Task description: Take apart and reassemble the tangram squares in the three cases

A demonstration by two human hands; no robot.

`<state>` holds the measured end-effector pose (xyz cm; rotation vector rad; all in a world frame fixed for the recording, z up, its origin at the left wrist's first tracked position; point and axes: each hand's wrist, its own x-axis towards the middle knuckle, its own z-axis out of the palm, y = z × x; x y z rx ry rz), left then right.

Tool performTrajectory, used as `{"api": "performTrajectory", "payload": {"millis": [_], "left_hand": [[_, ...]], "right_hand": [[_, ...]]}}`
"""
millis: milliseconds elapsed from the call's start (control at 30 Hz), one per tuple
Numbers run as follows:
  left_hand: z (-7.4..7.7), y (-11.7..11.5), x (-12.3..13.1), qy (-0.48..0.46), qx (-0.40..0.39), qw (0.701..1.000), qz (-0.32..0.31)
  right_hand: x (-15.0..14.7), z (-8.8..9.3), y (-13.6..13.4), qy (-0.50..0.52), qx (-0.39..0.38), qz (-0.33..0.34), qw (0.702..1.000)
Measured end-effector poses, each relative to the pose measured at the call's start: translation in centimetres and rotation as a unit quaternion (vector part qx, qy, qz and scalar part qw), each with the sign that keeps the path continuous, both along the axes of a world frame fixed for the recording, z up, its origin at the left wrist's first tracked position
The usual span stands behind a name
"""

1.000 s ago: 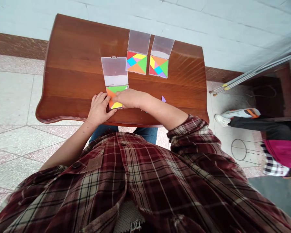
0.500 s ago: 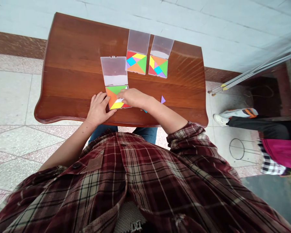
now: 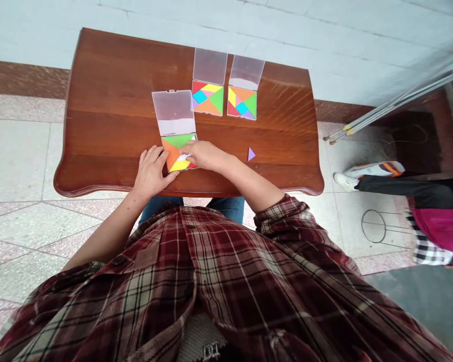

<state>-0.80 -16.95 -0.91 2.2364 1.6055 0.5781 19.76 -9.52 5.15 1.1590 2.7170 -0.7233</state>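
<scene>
An open tangram case [image 3: 172,114] with a clear hinged lid stands near the table's front edge. Green [image 3: 177,141], orange [image 3: 169,153] and yellow [image 3: 180,164] pieces lie in it, with some red showing and white base bare in places. My left hand [image 3: 150,168] braces the case's near left corner, thumb along the front edge and fingers at the left side. Over the case's right half, my right hand [image 3: 204,155] has its fingertips pinched together and pointing down; what they hold is hidden. A purple triangle [image 3: 251,154] lies loose on the table, right of my right forearm.
Two more open tangram cases, one on the left [image 3: 208,98] and one on the right [image 3: 242,102], stand filled with coloured pieces farther back on the wooden table [image 3: 113,100]. Crutches [image 3: 349,129] lean at the right. A person's leg [image 3: 396,188] and a wire stand [image 3: 373,226] are beyond the table.
The view has shifted slightly. My right fingertips stay over the case with little movement. A blue piece that peeked out beside my right forearm no longer shows.
</scene>
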Motion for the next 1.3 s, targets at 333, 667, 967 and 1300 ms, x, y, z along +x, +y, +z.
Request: {"api": "performTrajectory", "payload": {"millis": [333, 667, 967, 1300], "left_hand": [[0.0, 0.0, -0.3, 0.024, 0.002, 1.000, 0.008], [0.0, 0.3, -0.5, 0.038, 0.012, 0.999, 0.013], [0.4, 0.4, -0.5, 0.028, -0.003, 0.999, 0.018], [0.2, 0.1, -0.3, 0.004, -0.002, 1.000, 0.022]], "right_hand": [[12.2, -2.1, -1.2, 0.205, 0.043, -0.299, 0.931], [16.2, -4.5, -4.2, 0.243, -0.005, -0.390, 0.888], [9.7, -2.8, -5.9, 0.030, 0.024, -0.353, 0.935], [9.6, -2.5, -5.5, -0.054, 0.018, -0.335, 0.941]]}}
